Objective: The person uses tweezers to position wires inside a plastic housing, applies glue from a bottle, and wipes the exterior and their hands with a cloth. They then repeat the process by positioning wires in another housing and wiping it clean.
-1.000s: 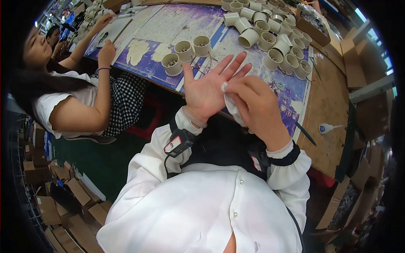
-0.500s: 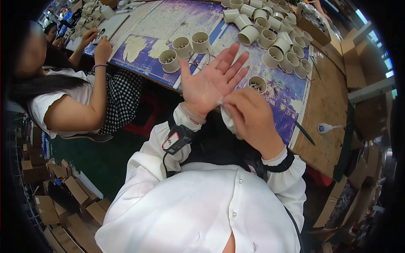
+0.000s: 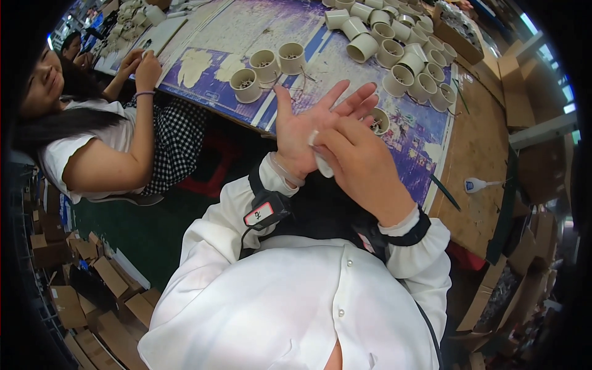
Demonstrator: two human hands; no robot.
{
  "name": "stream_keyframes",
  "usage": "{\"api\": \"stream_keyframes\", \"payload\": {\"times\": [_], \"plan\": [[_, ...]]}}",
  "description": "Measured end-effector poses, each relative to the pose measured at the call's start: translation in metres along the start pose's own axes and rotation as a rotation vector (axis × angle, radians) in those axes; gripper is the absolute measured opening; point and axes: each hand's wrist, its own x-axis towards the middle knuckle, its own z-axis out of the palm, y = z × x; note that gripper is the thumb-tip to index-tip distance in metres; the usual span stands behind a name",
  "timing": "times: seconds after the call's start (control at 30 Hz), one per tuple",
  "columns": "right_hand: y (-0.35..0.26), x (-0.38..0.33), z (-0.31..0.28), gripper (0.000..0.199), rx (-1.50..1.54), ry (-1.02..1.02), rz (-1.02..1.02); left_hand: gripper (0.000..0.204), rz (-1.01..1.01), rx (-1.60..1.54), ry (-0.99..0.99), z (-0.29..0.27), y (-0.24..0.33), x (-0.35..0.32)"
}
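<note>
My left hand point(image 3: 300, 137) is held palm up with fingers spread, and nothing lies gripped in it. Against its palm my right hand point(image 3: 365, 163) pinches a crumpled white tissue point(image 3: 322, 163), which may be a small cloth. The tissue's lower end hangs beside the left wrist. Just past the hands stands a cream plastic cup point(image 3: 381, 122) with small metal parts inside, partly hidden by my fingers. Three similar cups stand farther left, among them a front one point(image 3: 246, 92) with thin wires trailing nearby.
A heap of cream cups point(image 3: 394, 55) fills the far right of the worn purple table point(image 3: 203, 46). A white squeeze bottle point(image 3: 475, 185) lies on the brown board at the right. A co-worker point(image 3: 102, 148) sits at the left. Cardboard boxes point(image 3: 111, 277) cover the floor at the lower left.
My right hand has shifted slightly left with the tissue, from the edge of my left hand onto its palm. My left hand has moved slightly right and its fingers have tilted right.
</note>
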Motion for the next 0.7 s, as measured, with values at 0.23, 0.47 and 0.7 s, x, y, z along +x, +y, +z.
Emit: {"api": "stream_keyframes", "payload": {"times": [0.23,0.47,0.7], "plan": [[-0.003,-0.028,-0.003,0.015,-0.103,-0.071,0.059,0.100,0.044,-0.103,0.059,-0.005,0.014,-0.005],[0.024,-0.072,-0.089,0.012,-0.183,0.229,0.173,0.062,0.020,0.078,-0.174,-0.027,0.027,-0.001],[0.099,-0.063,-0.121,0.011,-0.658,0.410,0.339,0.039,0.029,0.249,-0.023,-0.032,0.011,-0.007]]}}
